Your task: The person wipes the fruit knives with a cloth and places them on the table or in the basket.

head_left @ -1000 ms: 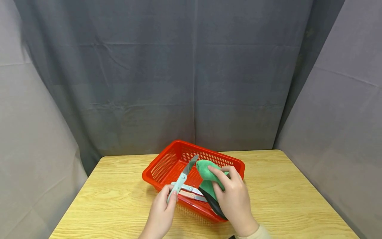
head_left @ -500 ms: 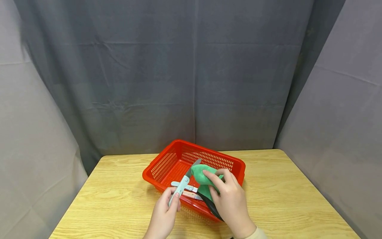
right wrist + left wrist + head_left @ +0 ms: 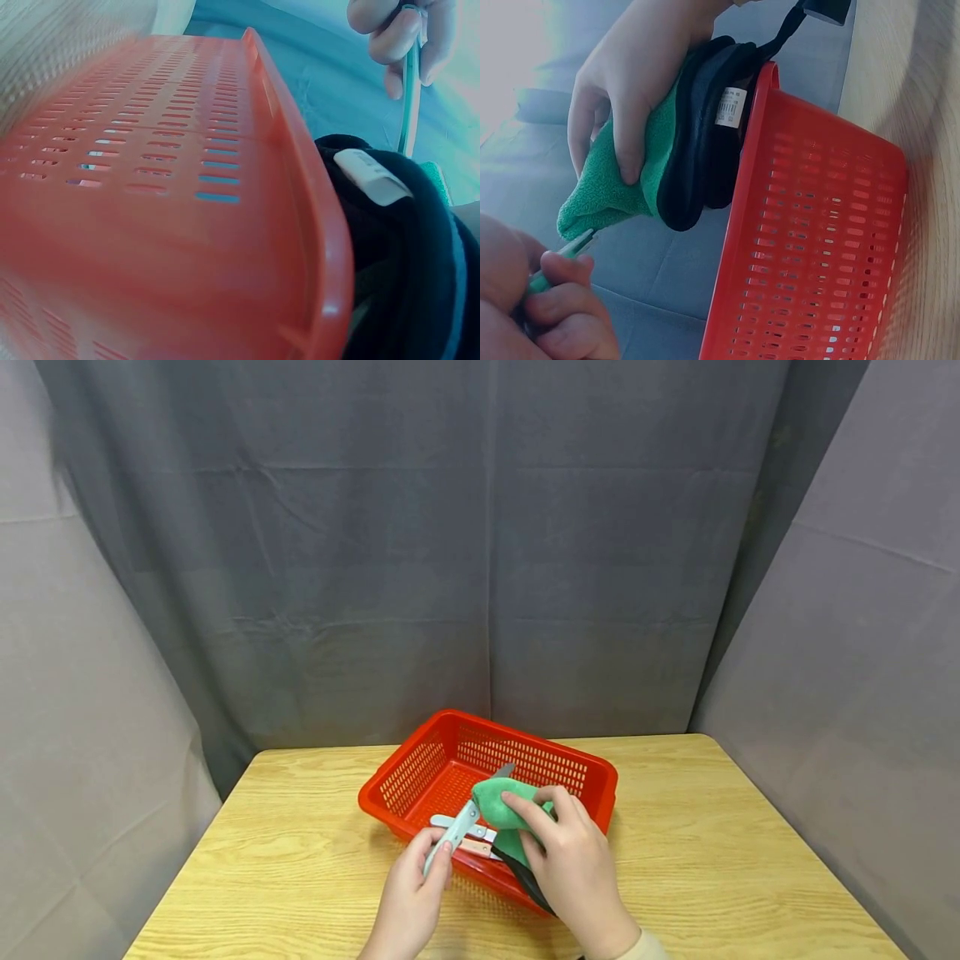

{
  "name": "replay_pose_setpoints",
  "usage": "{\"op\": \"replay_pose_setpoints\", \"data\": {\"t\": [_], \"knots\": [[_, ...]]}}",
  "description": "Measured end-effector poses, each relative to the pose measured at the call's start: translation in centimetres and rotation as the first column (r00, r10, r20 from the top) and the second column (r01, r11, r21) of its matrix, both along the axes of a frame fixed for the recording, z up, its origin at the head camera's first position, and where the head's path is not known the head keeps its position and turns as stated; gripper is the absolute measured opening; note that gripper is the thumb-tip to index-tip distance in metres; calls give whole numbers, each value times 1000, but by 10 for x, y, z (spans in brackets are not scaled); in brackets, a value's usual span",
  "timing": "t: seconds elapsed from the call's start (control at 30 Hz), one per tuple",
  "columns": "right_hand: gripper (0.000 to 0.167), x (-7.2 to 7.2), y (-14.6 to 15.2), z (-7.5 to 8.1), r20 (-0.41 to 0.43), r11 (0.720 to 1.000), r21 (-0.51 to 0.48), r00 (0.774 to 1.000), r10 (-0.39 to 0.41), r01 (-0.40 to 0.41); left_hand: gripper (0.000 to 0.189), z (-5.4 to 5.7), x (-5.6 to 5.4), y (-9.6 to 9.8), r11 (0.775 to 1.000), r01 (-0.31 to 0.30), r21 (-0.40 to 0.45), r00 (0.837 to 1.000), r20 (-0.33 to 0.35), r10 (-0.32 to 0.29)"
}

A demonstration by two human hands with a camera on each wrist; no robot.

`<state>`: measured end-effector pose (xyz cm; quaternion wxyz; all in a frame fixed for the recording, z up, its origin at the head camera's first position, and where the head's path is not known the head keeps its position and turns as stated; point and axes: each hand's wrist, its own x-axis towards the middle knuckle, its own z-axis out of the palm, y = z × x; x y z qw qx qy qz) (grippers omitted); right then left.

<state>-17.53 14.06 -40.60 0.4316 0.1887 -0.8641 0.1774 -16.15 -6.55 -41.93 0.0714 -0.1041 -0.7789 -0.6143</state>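
- Holding a knife [image 3: 459, 829] by its pale blue handle: left hand [image 3: 411, 889], fingers bent about it, thumb against the near side.
- Right hand [image 3: 573, 856] gripping a green cloth [image 3: 497, 803] with black trim [image 3: 525, 878], fingers over the top, thumb lower down.
- Knife's place: over the red basket [image 3: 530, 748], pointing away from the person. Cloth crosses the blade; tip [image 3: 506, 770] shows beyond it.
- Whether the cloth folds round both faces of the blade, I cannot tell; its underside is hidden.
- Inside the basket: another pale blue knife [image 3: 442, 820] and a pink-handled knife [image 3: 476, 848], side by side, partly covered by cloth and hand. Basket stands on a wooden table [image 3: 285, 835].
- Reads to me as wiping. Best done, I judge, with strokes from handle end out past the tip, never along or into the sharp edge.
- Cannot make out which side is sharp; sensible to press through a thick fold, fingertips on the flat only.
- A rivet shows at the handle's blade end. If it pivots, left fingers belong well behind it, out of any folding path.
- Slack trim hangs near the basket rim, white label [image 3: 730, 106] showing. Gathering it up should prevent snags.
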Motion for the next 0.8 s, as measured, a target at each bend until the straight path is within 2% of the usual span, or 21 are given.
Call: {"op": "replay_pose_setpoints", "data": {"t": [0.2, 0.47, 0.8], "knots": [[53, -1, 0, -1, -4, 1000, -4, 1000, -3, 3, 13, 0, 1, -2, 999, -1, -35, 1000, -5, 1], [53, -4, 4, -2, -13, 999, -33, 1000, -20, 20, 13, -2, -2, -3, 1000, 20, 11, 999, -37, -19], [51, -8, 11, 1, 19, 988, -107, 994, -112, 113, 12, 2, -2, -4, 1000, 9, -22, 999, -32, -10]]}}
